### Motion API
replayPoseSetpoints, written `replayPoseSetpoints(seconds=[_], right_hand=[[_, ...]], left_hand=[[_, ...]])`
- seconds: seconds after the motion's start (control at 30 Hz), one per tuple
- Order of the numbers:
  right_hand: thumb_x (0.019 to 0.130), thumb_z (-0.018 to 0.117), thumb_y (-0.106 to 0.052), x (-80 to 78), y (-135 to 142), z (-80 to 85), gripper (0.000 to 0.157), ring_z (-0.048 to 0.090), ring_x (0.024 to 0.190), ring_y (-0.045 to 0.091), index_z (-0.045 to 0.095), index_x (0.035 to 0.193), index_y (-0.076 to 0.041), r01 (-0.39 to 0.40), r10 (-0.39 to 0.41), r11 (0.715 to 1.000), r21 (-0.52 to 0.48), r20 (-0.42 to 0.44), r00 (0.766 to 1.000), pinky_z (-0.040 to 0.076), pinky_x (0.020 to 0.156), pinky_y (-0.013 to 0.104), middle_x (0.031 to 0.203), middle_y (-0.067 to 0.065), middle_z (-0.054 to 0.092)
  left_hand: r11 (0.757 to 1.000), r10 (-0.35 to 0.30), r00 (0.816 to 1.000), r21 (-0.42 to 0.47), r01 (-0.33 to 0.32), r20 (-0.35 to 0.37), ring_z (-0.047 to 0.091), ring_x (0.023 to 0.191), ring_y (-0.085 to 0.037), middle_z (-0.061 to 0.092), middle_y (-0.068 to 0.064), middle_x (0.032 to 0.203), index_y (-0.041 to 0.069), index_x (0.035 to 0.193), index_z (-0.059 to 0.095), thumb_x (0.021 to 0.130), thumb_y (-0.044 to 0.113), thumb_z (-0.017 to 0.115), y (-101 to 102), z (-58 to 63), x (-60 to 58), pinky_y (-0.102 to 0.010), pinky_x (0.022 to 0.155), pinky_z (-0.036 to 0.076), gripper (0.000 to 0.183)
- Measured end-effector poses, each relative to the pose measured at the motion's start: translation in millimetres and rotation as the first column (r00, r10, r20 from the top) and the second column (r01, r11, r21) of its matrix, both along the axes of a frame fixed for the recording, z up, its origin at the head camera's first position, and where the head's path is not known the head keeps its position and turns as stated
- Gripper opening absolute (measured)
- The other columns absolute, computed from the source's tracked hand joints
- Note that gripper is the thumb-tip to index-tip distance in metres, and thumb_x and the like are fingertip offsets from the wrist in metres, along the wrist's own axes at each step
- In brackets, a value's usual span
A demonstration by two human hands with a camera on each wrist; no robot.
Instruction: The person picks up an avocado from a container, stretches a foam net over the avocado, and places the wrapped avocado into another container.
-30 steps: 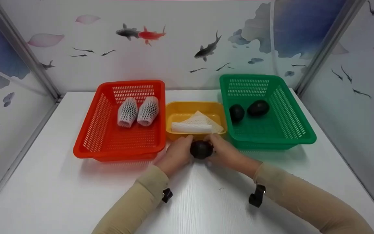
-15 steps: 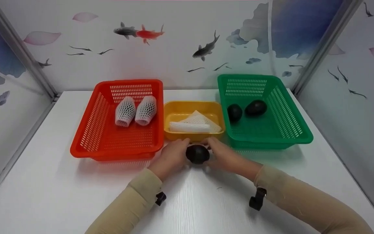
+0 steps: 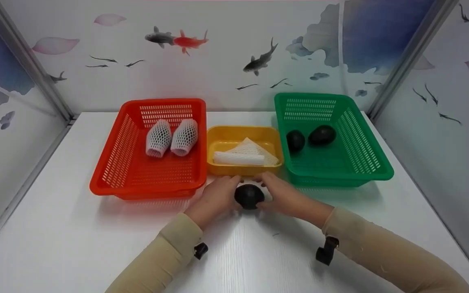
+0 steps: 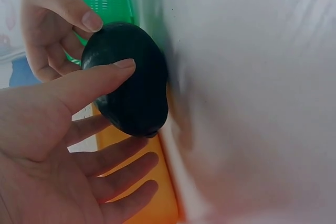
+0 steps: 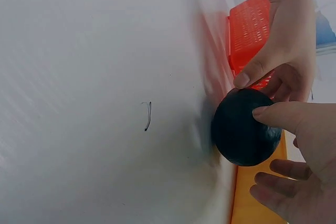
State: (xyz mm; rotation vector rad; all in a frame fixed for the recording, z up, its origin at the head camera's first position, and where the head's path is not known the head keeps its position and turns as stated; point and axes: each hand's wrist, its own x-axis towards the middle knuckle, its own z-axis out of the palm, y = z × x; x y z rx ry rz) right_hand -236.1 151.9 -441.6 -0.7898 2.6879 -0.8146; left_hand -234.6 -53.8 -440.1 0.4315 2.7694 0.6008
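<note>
A dark avocado (image 3: 249,196) is held between my two hands, low over the white table in front of the yellow tray. My left hand (image 3: 217,196) is on its left side; in the left wrist view the thumb lies across the avocado (image 4: 126,80) and the fingers reach round behind and below it. My right hand (image 3: 286,198) holds the other side. In the right wrist view its thumb presses on the avocado (image 5: 244,129), with the lower fingers spread apart from it. Parts of both hands' fingers are hidden behind the fruit.
Two fruits in white foam nets (image 3: 159,138) lie in the red basket (image 3: 112,188) at left. The yellow tray (image 3: 244,171) holds white foam nets (image 3: 240,158). At right, the green basket (image 3: 340,173) has two dark avocados (image 3: 322,135). Patterned panels (image 3: 218,81) enclose the table.
Both hands have shifted slightly toward me with the avocado, away from the yellow tray. The avocado looks turned more sideways. Baskets and their contents stay as they were.
</note>
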Motion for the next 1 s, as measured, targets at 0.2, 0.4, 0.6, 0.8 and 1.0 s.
replayPoseSetpoints(seconds=[0.2,0.4,0.6,0.8,1.0], right_hand=[[0.085,0.078,-0.014,3.9,-1,-0.2,0.056,0.053,0.115,0.03,0.046,0.13,-0.006,-0.022,0.022,1.0,0.006,-0.022,1.0,0.045,0.096,0.044,0.13,0.013,0.051],[0.086,0.077,-0.023,3.9,-3,-4.7,0.048,0.056,0.105,0.024,0.049,0.125,-0.013,-0.025,0.029,0.997,0.075,-0.043,0.999,0.048,0.09,0.039,0.12,0.005,0.056],[0.087,0.076,-0.016,-4.8,0,-6.4,0.048,0.054,0.109,0.023,0.051,0.127,-0.011,-0.032,0.036,0.998,0.056,-0.077,0.996,0.047,0.094,0.04,0.126,0.009,0.053],[0.085,0.077,-0.013,-11.2,1,-6.8,0.049,0.053,0.113,0.024,0.051,0.127,-0.008,-0.012,0.018,0.998,0.054,-0.106,0.994,0.045,0.098,0.041,0.126,0.01,0.052],[0.085,0.078,-0.015,-10.5,-1,-5.3,0.049,0.052,0.114,0.021,0.052,0.127,-0.011,0.008,-0.001,0.997,0.082,-0.087,0.996,0.045,0.099,0.04,0.127,0.006,0.051]], left_hand=[[0.999,-0.038,0.999,0.012,0.038,-0.023,0.054,0.111,-0.024,0.061,-0.004,0.12,0.017,0.129,0.057,0.076,0.022,0.085,-1,-1.6,2.2,-0.043,0.102,0.043,0.061],[0.997,-0.071,0.996,0.034,0.073,-0.055,0.056,0.095,-0.022,0.063,0.0,0.101,0.018,0.111,0.06,0.077,0.02,0.083,-1,-4.7,1.8,-0.04,0.095,0.046,0.041],[0.997,-0.049,0.995,0.058,0.054,-0.091,0.056,0.097,-0.022,0.061,-0.002,0.104,0.017,0.115,0.058,0.083,0.018,0.079,3,-7.8,-5.4,-0.039,0.096,0.046,0.039],[0.998,0.004,0.997,0.067,0.001,-0.077,0.054,0.101,-0.021,0.059,-0.003,0.109,0.018,0.122,0.055,0.084,0.017,0.078,10,-11.8,-13.3,-0.041,0.101,0.044,0.044],[0.999,-0.013,0.995,0.045,0.017,-0.099,0.054,0.105,-0.021,0.059,-0.002,0.113,0.018,0.124,0.053,0.081,0.022,0.081,7,-11.2,-7.9,-0.041,0.101,0.044,0.052]])
